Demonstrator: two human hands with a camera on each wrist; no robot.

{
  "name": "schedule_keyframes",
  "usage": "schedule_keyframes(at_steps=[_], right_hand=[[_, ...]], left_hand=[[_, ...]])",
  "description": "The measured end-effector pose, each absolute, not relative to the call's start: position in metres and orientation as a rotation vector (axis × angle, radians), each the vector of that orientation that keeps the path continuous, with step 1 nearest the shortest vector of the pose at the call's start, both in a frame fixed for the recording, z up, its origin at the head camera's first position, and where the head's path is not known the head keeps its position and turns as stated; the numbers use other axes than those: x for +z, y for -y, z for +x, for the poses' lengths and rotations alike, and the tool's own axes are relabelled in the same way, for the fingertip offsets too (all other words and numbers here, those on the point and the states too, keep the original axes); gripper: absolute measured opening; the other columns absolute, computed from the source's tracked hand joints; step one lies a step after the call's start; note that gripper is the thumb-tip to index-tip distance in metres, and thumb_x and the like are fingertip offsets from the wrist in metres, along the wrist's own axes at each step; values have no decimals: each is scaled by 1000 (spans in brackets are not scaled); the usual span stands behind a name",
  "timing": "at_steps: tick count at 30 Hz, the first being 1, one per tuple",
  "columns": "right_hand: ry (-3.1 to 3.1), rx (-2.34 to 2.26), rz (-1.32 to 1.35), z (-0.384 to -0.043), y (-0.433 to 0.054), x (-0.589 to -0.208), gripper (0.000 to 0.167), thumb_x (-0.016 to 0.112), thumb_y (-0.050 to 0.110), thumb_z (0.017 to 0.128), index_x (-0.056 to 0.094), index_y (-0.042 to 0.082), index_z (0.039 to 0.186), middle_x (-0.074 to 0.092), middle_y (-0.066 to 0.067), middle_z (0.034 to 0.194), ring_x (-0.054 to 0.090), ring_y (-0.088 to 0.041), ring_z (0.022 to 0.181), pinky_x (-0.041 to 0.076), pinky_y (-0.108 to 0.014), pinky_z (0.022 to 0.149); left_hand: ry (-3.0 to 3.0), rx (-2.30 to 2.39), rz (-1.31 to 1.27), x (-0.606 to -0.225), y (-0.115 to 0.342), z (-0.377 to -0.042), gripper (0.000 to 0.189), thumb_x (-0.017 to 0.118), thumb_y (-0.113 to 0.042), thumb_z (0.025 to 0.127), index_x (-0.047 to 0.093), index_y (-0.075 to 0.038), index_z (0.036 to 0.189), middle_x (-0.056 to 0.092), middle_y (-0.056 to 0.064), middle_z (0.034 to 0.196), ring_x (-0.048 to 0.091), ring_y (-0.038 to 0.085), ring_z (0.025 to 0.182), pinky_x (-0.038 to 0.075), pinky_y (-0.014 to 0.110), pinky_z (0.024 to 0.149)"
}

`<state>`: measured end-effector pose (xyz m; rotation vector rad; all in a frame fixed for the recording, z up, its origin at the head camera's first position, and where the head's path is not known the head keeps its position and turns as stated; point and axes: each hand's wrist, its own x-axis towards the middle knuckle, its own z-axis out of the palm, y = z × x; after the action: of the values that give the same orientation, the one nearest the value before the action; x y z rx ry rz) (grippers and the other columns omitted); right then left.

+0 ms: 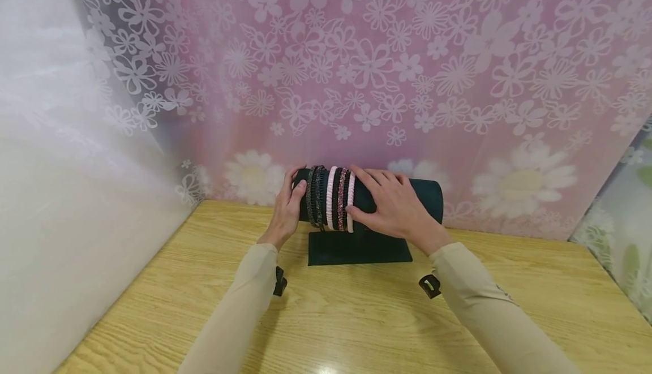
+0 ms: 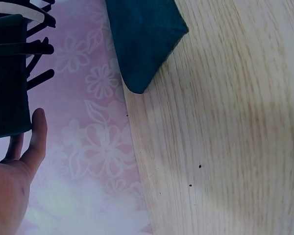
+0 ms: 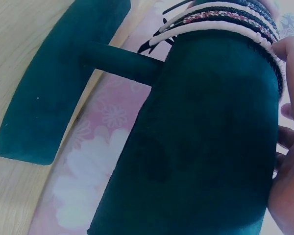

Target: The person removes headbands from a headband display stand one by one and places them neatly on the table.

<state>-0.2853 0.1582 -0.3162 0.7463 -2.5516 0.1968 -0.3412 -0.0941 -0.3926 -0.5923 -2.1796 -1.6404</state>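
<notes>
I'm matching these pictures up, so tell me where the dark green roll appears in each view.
Head: the dark green roll lies slightly right of and below centre.
Left wrist: upper left, cut off by the left edge.
Right wrist: large, from upper right down to the bottom edge.
Shared landmark: its flat base, top centre in left wrist, upper left in right wrist.

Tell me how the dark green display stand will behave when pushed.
The roll is round but joined by a post to a flat base, so it would probably tip before rolling. The headbands, crowded toward its left end, may weight that side. It looks matte and fabric-covered, so probably not slippery.
</notes>
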Motion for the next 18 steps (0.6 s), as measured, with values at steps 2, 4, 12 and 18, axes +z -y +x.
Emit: schedule_keyframes(at_steps=[2, 4, 12, 18], right_hand=[[2564, 237, 747, -286, -159, -314, 76, 64, 55, 94, 41, 20, 157, 56, -11, 149, 52, -34, 135, 38, -64, 107], [2577, 261, 749, -286, -159, -313, 73, 63, 54, 94, 43, 20, 156, 56, -11, 149, 51, -34, 135, 38, -64, 107], [2654, 228, 766, -284, -160, -306, 81, 66, 59, 91, 42, 21, 158, 51, -13, 153, 49, -37, 139, 35, -66, 110], [2669, 195, 774, -284, -161, -304, 86, 69, 62, 87, 41, 21, 158, 51, -13, 153, 49, -37, 138, 36, -66, 109]], left_hand=[[2168, -1641, -597, -394, 94, -343, 51, 35, -39, 109, 34, -26, 158, 49, 5, 151, 55, 32, 122, 44, 53, 103], [2162, -1638, -600, -394, 95, -344, 51, 36, -41, 108, 35, -27, 157, 49, 4, 151, 55, 31, 122, 44, 54, 103], [2196, -1537, -580, -394, 93, -344, 56, 33, -49, 107, 34, -29, 159, 36, -2, 165, 39, 26, 148, 29, 60, 120], [2181, -1595, -573, -395, 94, -343, 53, 35, -47, 107, 37, -28, 157, 47, 1, 154, 54, 29, 125, 42, 56, 107]])
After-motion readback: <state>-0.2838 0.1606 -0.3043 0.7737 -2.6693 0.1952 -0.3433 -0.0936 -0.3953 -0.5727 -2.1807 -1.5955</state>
